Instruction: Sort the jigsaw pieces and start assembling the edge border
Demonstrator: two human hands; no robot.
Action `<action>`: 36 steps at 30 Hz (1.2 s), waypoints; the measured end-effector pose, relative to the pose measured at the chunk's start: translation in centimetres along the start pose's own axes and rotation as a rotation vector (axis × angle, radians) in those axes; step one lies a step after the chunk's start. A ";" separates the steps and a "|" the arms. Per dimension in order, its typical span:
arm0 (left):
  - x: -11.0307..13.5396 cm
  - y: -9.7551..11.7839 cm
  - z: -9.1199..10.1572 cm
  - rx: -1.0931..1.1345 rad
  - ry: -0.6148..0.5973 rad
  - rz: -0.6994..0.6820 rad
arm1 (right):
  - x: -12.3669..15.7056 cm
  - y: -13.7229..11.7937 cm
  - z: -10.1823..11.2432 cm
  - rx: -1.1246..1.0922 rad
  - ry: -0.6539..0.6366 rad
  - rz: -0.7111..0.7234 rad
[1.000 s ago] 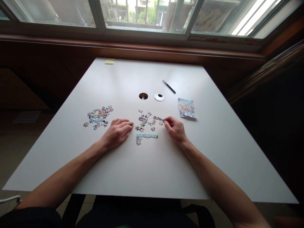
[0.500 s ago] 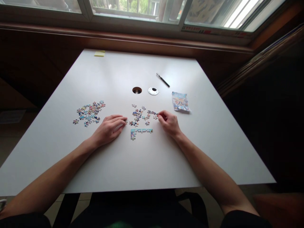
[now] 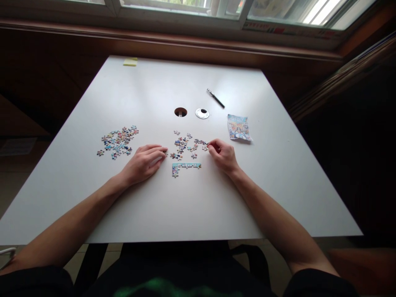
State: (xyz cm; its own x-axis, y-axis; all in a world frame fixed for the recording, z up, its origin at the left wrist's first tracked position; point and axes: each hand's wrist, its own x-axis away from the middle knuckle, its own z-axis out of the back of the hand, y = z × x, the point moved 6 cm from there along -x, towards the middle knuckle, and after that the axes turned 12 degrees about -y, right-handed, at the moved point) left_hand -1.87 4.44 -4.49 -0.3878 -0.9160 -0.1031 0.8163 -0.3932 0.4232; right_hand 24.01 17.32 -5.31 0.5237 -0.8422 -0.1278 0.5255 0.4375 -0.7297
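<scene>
My left hand (image 3: 144, 163) rests on the table with its fingers stretched out. At its fingertips is a small puzzle piece, partly hidden. My right hand (image 3: 223, 156) is curled, thumb and index finger pinched together at the right end of a loose group of puzzle pieces (image 3: 181, 144); whatever sits between those fingertips is too small to make out. Between the hands, nearer to me, lies a joined corner strip of puzzle (image 3: 186, 165), light blue along its top, with a short leg down its left side. A larger heap of puzzle pieces (image 3: 119, 141) lies left of my left hand.
A crumpled printed packet (image 3: 239, 127) lies beyond my right hand, with a black pen (image 3: 215, 98) behind it. A round hole (image 3: 180, 112) in the white table (image 3: 198, 210) has its silver cover (image 3: 202, 113) beside it. A yellow sticky note (image 3: 130, 62) is at the far edge.
The view has tilted slightly, so the table sits a little higher in the picture. Both hands keep nearly the same poses, and the puzzle pieces show no clear movement.
</scene>
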 end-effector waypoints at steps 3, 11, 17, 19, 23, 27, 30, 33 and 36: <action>0.0 -0.1 0.0 0.012 0.005 -0.001 | 0.0 0.0 0.0 0.001 0.000 -0.003; 0.1 0.1 -0.1 -0.058 0.028 -0.019 | 0.0 0.0 0.0 -0.005 0.001 0.002; 0.3 0.1 -0.1 -0.057 0.040 -0.026 | -0.1 0.1 -0.1 -0.004 -0.006 -0.002; 0.3 0.1 -0.1 -0.067 0.043 -0.033 | -0.1 0.1 -0.1 -0.004 -0.004 0.001; 0.4 0.3 0.0 -0.084 0.053 -0.042 | -0.1 0.1 0.0 0.000 -0.003 0.003; 0.3 0.8 -0.1 -0.090 0.026 -0.058 | -0.1 0.0 0.0 -0.002 -0.003 0.002; 0.4 1.1 0.0 -0.095 0.023 -0.069 | -0.1 0.0 0.0 -0.004 -0.003 0.004; 0.5 1.3 0.0 -0.096 0.011 -0.071 | 0.0 0.1 0.0 -0.004 -0.005 -0.004; 0.6 1.4 0.0 -0.109 -0.003 -0.074 | 0.0 0.0 0.0 -0.007 -0.001 -0.003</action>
State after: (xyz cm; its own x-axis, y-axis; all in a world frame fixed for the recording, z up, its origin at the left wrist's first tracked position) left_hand -0.94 3.35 -3.90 -0.4499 -0.8840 -0.1273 0.8270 -0.4661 0.3143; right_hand 24.04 17.36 -5.33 0.5227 -0.8433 -0.1252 0.5219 0.4327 -0.7351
